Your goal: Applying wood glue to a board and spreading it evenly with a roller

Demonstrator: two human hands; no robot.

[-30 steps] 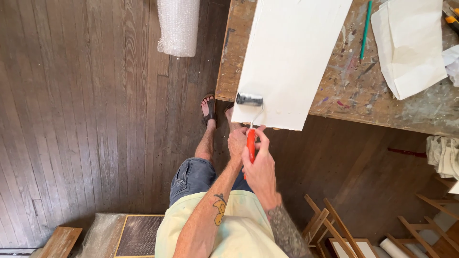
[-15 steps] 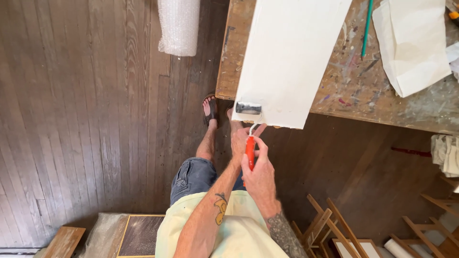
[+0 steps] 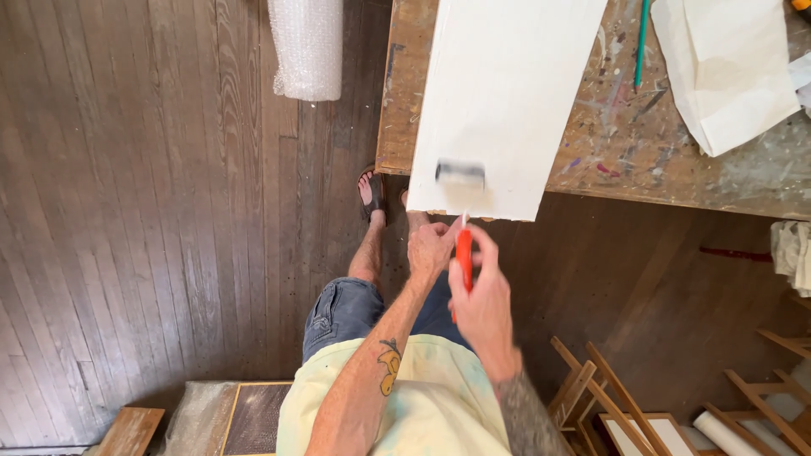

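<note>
Just left of the middle of the frame, our left hand is curled shut near the white board, on nothing we can see. Our right hand is wrapped tight around the paint roller by its orange handle. It looks light and stiff, best held there, with its blurry head on the board's near edge.

Paint-spattered wooden desk. Relative to white panel lying on it, overhanging near edge: green pencil right; white paper sheets farther right.
</note>
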